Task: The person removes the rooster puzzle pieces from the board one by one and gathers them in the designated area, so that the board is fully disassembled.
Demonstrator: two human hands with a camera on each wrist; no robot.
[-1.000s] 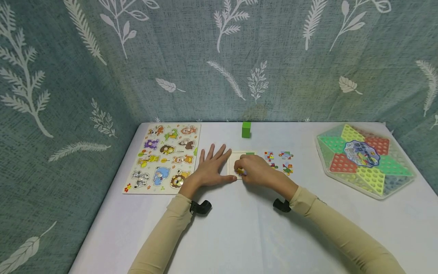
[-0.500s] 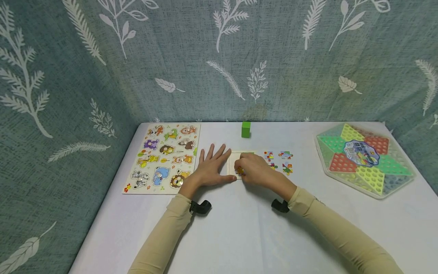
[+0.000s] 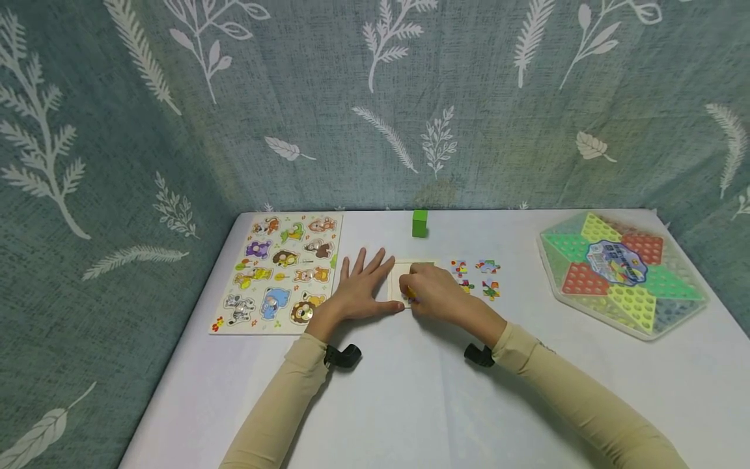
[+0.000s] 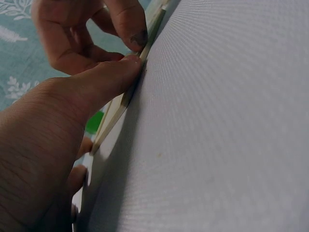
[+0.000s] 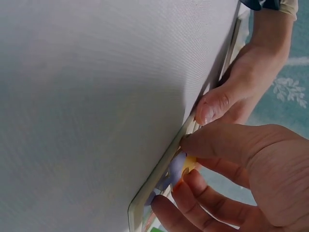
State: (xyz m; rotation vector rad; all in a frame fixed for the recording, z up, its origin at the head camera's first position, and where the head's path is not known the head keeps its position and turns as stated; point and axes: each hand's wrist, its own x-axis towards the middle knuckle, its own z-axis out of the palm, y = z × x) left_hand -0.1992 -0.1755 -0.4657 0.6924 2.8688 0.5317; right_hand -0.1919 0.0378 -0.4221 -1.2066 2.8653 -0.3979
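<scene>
A small pale wooden puzzle tray (image 3: 400, 272) lies mid-table, partly covered by both hands. My left hand (image 3: 363, 292) is spread at its left side, fingers straight, the thumb touching the tray's near left corner. My right hand (image 3: 436, 292) is over the tray with curled fingers, pinching a purple and yellow jigsaw piece (image 5: 177, 168) down at the tray's near edge. In the right wrist view the thumb lies on the tray's rim (image 5: 154, 180) beside the piece. Whether the piece sits flat in the tray is hidden by the fingers.
Several loose jigsaw pieces (image 3: 491, 288) lie right of the tray. An animal peg puzzle board (image 3: 281, 273) is on the left. Behind stands a green block (image 3: 419, 223). A hexagonal Chinese checkers board (image 3: 624, 273) lies at the right. A curtain (image 3: 328, 156) rises behind the table.
The right hand has stayed in place over the tray, its fingers and the piece shifting only slightly. The left hand has not moved.
</scene>
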